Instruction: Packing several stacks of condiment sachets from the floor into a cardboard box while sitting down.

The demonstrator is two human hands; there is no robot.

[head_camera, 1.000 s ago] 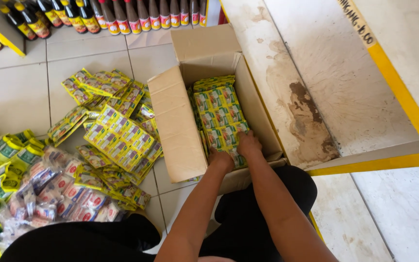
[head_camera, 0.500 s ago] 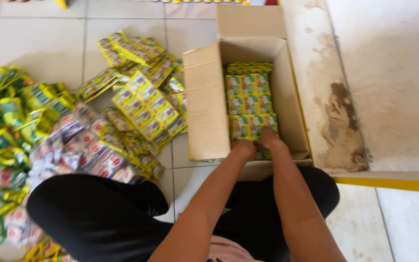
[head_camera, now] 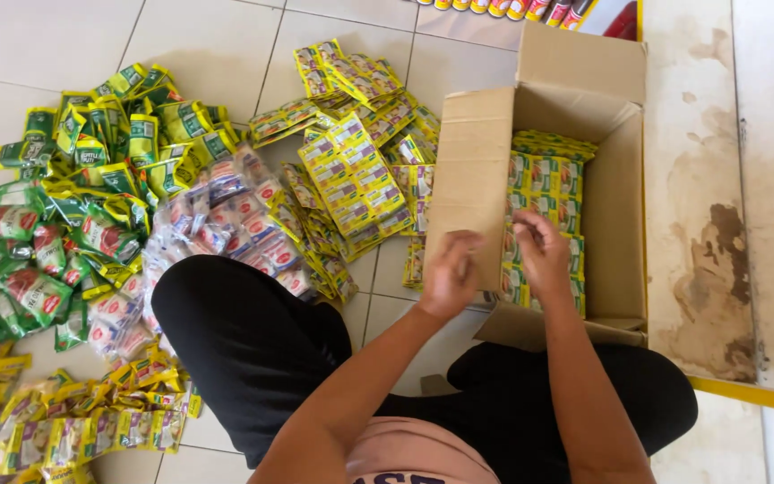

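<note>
over the cardboard box point(head_camera: 544, 108), left hand point(head_camera: 451, 273) and right hand point(head_camera: 541, 253) hover loosely curled, seemingly empty; the stacked yellow packets point(head_camera: 548, 184) inside could slump if brushed.

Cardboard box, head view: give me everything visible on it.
The cardboard box is plain brown corrugated card, open at the top with flaps folded outward: a broad one on its left side, one at the far end, a small one near the person's legs. It stands upright on the tiled floor, beside a stained concrete strip. Inside lie flat rows of yellow-green sachet strips, partly filling it. The left hand is in front of the left flap, the right hand is above the strips; contact unclear.
</note>
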